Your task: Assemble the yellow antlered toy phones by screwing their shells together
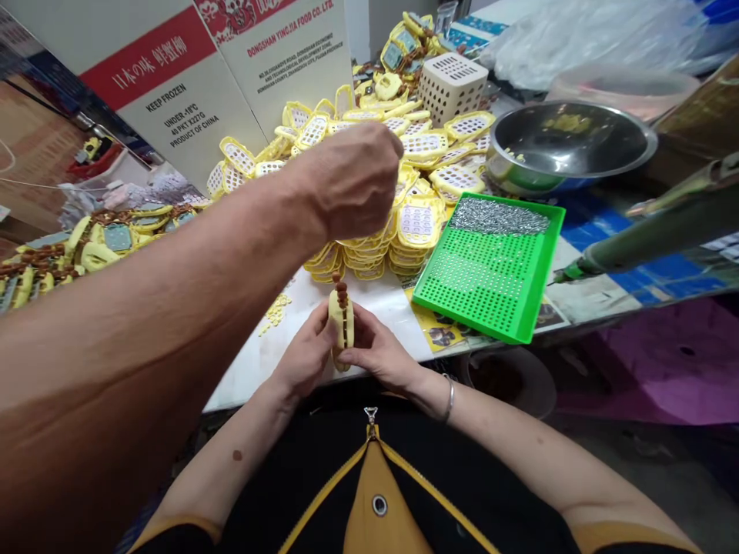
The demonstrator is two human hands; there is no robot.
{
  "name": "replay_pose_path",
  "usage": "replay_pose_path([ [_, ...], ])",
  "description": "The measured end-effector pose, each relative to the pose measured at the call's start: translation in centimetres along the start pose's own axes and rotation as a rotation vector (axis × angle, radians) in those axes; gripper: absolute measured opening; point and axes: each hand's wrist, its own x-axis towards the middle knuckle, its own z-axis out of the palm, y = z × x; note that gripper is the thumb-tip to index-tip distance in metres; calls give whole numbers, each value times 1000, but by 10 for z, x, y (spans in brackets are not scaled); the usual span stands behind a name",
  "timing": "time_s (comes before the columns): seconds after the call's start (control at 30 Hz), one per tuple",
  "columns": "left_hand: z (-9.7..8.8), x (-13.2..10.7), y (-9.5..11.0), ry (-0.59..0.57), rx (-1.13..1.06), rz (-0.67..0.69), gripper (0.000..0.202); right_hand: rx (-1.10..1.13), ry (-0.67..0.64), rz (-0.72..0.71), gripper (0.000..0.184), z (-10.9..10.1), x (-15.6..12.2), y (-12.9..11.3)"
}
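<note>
Both my hands are closed around one yellow plastic toy shell (pixel 342 327), held upright on its edge just over the near rim of the white table (pixel 381 304). My left hand (pixel 305 358) grips its left side and my right hand (pixel 378 354) its right side. A short string of brown beads (pixel 340 288) sticks out of the top of the shell. Another person's bare arm crosses from the lower left, and that person's closed hand (pixel 355 181) hangs over the stacks of yellow keypad shells (pixel 416 223).
A green perforated tray (pixel 490 285) with a heap of small screws (pixel 497 217) lies to the right. Behind it stand a steel bowl (pixel 569 146) and a beige perforated box (pixel 451 85). A power screwdriver (pixel 652 231) juts in from the right. Cardboard cartons (pixel 173 92) stand at the back left.
</note>
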Motion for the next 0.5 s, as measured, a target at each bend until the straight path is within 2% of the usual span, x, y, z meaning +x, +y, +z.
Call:
replay_pose_path([
  [0.1,3,1,0,84,17,-4,57,-24,-35,-30,94,-2,1,-1],
  [0.2,3,1,0,118,65,36,54,-30,-65,-44,82,-3,1,-3],
  [0.3,-2,1,1,80,47,51,58,43,-117,-10,75,-6,-2,-7],
  [0.4,-8,0,4,18,-82,-65,63,97,-258,72,63,-9,-9,-14],
  [0.47,-9,0,6,36,-188,-119,60,-51,-305,49,58,-10,-13,-22],
  [0.5,-7,0,7,67,-233,-115,58,-200,-280,-6,58,-9,-15,-26],
])
